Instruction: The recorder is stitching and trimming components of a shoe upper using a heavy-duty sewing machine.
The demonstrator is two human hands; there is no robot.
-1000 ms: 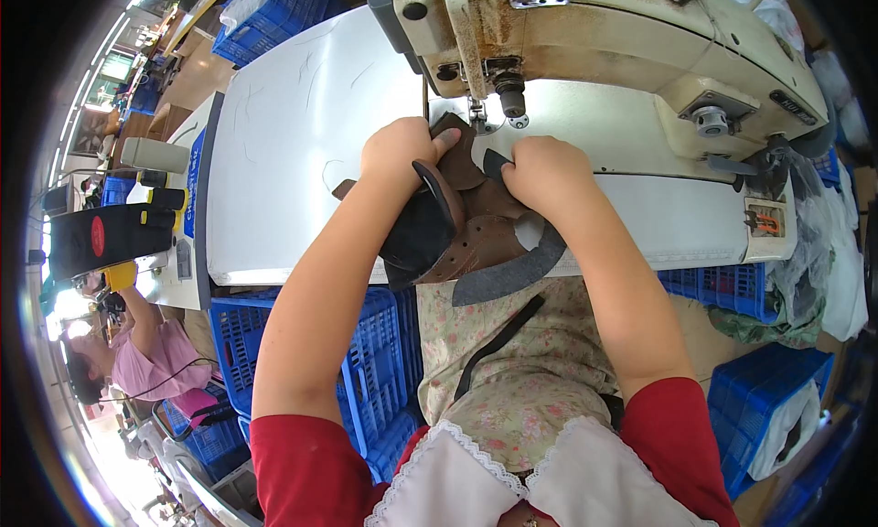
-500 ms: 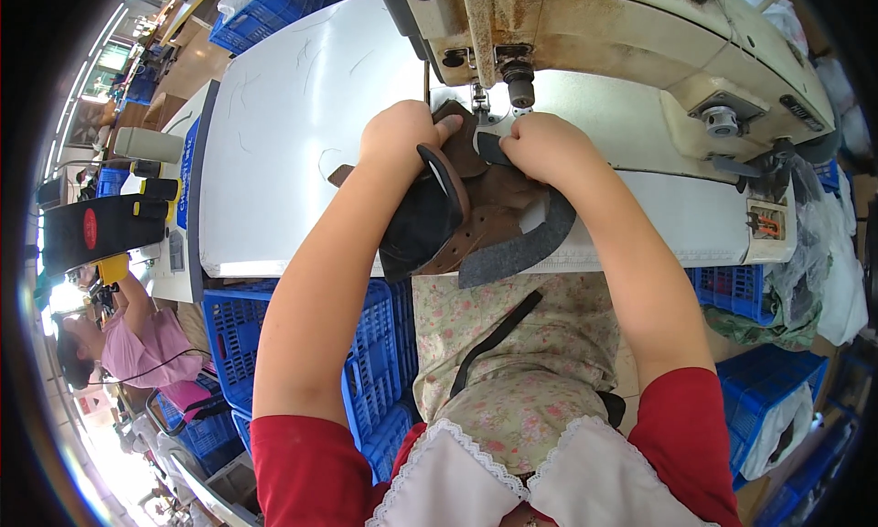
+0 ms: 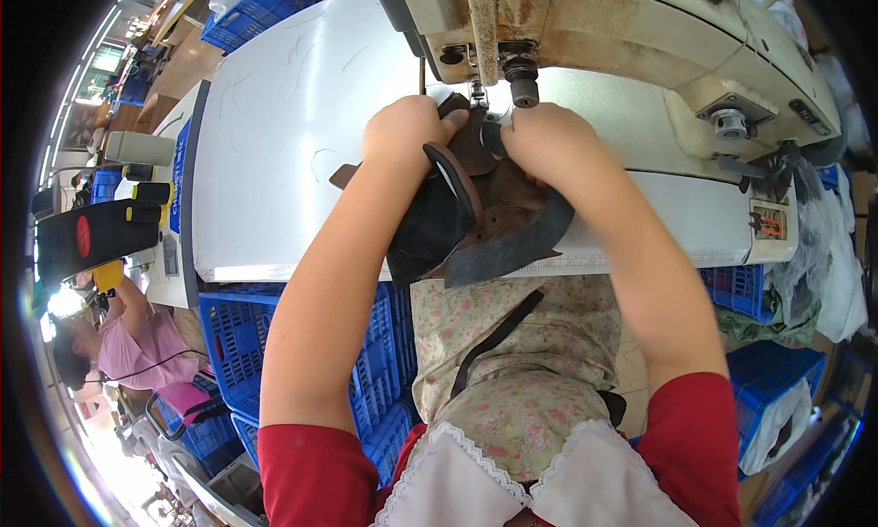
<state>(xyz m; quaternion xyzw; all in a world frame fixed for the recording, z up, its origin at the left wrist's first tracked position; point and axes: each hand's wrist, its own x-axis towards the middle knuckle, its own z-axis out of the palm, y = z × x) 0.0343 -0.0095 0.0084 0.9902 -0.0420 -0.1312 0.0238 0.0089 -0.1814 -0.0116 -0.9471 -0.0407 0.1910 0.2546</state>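
Left hand [image 3: 410, 134] curled gripping brown shoe upper [image 3: 476, 207], right hand [image 3: 544, 143] at its three o'clock clutching it, sewing machine needle [image 3: 476, 92] at twelve

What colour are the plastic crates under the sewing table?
Blue. The crates show best in the head view, stacked below the white table edge at the person's left.

Bright even daylight, sharp centre, soft shadows under the hands, blown-out glare lower left, strong fisheye bending, black rim

A brown and black leather shoe upper [image 3: 476, 211] lies bunched at the bench edge, its top tucked beneath the sewing machine needle [image 3: 476, 92].
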